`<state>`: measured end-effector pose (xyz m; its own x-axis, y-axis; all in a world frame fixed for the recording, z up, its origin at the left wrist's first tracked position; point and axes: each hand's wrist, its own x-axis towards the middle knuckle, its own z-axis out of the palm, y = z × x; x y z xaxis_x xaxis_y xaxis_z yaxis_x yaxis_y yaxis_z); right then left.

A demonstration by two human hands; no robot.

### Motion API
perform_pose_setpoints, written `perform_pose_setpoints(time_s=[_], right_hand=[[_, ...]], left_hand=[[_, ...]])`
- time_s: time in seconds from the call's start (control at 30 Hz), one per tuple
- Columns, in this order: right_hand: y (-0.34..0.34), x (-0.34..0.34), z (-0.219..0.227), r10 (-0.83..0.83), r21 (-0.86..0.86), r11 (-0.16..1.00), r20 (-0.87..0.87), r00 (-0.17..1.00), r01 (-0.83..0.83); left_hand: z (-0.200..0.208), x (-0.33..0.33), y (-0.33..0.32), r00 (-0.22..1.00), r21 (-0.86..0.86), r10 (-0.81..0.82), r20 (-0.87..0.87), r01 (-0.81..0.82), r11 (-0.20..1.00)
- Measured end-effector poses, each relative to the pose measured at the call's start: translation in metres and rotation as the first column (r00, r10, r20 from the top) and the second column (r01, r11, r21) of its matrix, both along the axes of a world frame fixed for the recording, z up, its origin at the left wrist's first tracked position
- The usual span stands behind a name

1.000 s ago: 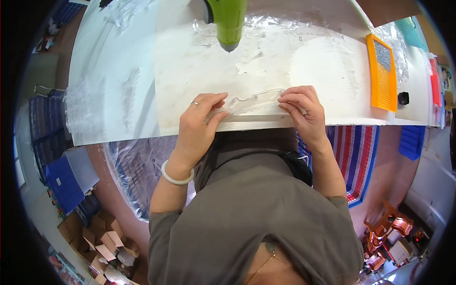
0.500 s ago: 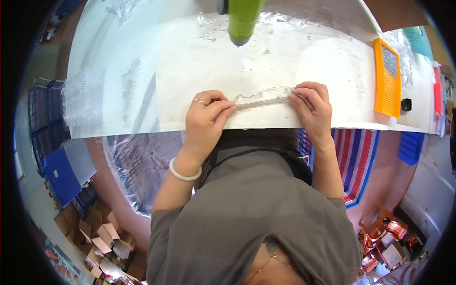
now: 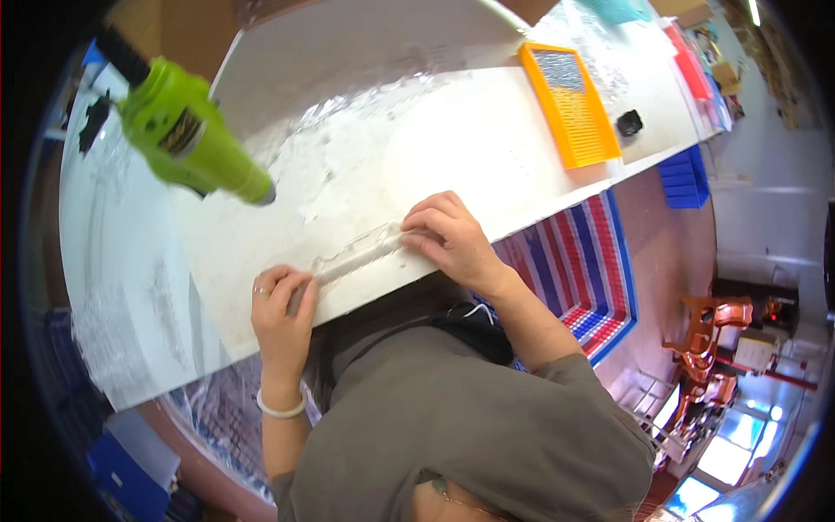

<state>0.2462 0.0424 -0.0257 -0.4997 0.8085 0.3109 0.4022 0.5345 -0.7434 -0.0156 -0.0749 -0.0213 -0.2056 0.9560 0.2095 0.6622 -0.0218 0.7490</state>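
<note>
A clear plastic strip point(image 3: 358, 254), with a row of small teeth along its near edge and a wavy far edge, lies just over the near part of the white worktable point(image 3: 348, 157). My left hand point(image 3: 283, 300) pinches its left end between thumb and fingers. At the other end, my right hand point(image 3: 444, 239) grips it the same way, fingers bent round the tip. Whether the strip touches the tabletop I cannot tell. A green power driver point(image 3: 196, 130) points down over the table, to the upper left of my hands.
An orange tray point(image 3: 598, 152) of small metal pieces sits on the table's right side, with a small black object point(image 3: 630, 123) beside it. Clear plastic pieces point(image 3: 161, 317) lie at left. Below the edge are a striped bag point(image 3: 578, 261) and a blue bin point(image 3: 684, 178).
My view has turned to the right, so the table appears tilted and the green driver shows farther left. Both hands keep hold of the strip's ends.
</note>
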Motion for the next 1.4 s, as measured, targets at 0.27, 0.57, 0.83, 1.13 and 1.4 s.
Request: perform_pose_setpoints(time_s=[0.27,0.57,0.83,1.13,1.4], right_hand=[[0.103,0.075,-0.01,-0.568,0.161,0.816,0.051,0.821,0.555],[0.159,0.079,0.007,-0.49,0.309,0.868,0.404,0.772,0.389],[0.015,0.019,0.094,-0.178,-0.222,0.974,-0.601,0.779,0.052],[-0.023,0.022,0.067,-0.026,-0.701,0.585,-0.52,0.854,-0.409],[0.008,-0.006,0.061,-0.047,-0.781,0.625,-0.045,0.998,-0.006]], left_hand=[[0.007,-0.002,-0.001,0.977,-0.07,0.063,0.203,-0.05,0.996],[0.036,0.011,-0.003,0.99,0.148,-0.021,0.138,0.0,0.989],[0.06,0.046,0.009,0.782,0.089,-0.236,0.577,0.227,0.97],[0.049,0.009,-0.001,0.759,-0.252,-0.089,0.645,0.321,0.913],[0.049,-0.019,0.016,0.771,-0.27,0.06,0.634,0.147,0.952]])
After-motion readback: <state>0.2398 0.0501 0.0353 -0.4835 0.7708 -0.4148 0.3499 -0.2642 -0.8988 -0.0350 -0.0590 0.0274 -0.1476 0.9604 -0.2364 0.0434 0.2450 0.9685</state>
